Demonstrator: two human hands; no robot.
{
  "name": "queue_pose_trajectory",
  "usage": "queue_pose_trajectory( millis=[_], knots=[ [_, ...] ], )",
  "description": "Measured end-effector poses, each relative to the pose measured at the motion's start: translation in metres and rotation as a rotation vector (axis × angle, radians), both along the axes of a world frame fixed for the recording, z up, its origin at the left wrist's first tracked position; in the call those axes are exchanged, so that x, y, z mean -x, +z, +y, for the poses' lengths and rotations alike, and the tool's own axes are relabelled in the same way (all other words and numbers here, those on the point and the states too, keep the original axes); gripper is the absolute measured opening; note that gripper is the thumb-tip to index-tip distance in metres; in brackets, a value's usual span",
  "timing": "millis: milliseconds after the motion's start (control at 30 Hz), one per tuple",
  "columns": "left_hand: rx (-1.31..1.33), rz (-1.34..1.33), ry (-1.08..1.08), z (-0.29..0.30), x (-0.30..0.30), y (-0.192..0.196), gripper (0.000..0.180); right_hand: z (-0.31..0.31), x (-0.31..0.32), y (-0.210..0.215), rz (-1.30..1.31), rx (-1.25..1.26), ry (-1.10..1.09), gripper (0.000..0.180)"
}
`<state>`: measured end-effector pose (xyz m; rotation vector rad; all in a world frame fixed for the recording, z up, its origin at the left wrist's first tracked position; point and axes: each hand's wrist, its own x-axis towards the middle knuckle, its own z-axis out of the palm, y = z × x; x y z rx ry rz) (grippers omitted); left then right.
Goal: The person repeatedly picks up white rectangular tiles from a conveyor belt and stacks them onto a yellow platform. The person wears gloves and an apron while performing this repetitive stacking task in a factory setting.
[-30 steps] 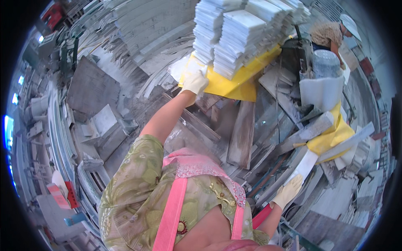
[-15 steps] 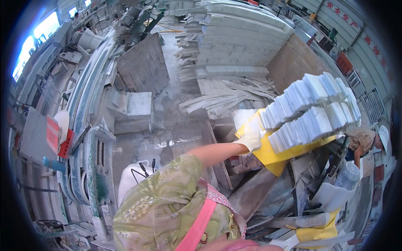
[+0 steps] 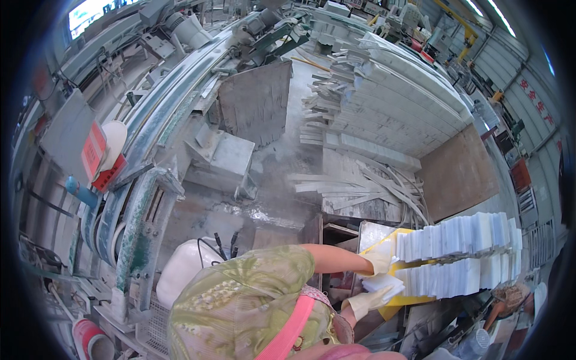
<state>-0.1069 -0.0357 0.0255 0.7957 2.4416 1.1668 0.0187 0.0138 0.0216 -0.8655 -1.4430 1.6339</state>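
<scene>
Two rows of thin white stone tiles [image 3: 447,237] stand on edge on a yellow sheet [image 3: 418,300] to my right. At their near-left end, a small white tile piece [image 3: 385,284], perhaps more than one, tilts between my gloved hands. My left hand [image 3: 378,263] closes at its upper edge, beside the end of the farther row; its fingertips are partly hidden. Below, my right hand [image 3: 362,303] grips the piece from its lower side. Both gloves are whitish.
A long stack of pale stone slabs [image 3: 402,99] rises ahead, with loose strips [image 3: 354,187] before it. Green-framed machinery [image 3: 144,252] stands at the left, a white container [image 3: 187,273] beside me. At the far right a person [image 3: 510,300] bends near a bucket [image 3: 474,345].
My view has turned, so the tile rows sit lower. My right hand has come up beside my left, and a white tile piece is now between them, away from the rows.
</scene>
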Motion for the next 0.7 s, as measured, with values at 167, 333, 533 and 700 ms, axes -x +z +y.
queue_pose_trajectory(
  millis=[167, 333, 533, 700],
  knots=[
    [-0.005, -0.058, -0.015, -0.010, -0.011, 0.033, 0.046, 0.005, 0.027, -0.020, -0.014, -0.028, 0.204, 0.061],
    [-0.134, -0.299, -0.175, -0.043, -0.017, 0.096, 0.052, 0.018, 0.020, -0.027, -0.124, -0.172, 0.480, 0.063],
    [0.204, -0.143, -0.177, -0.030, -0.031, 0.098, 0.051, 0.031, -0.021, -0.016, -0.085, -0.218, 0.756, 0.066],
    [0.122, -0.018, 0.004, -0.010, -0.049, 0.072, 0.041, 0.044, -0.116, 0.000, -0.401, -0.468, 0.301, 0.048]
  ],
)
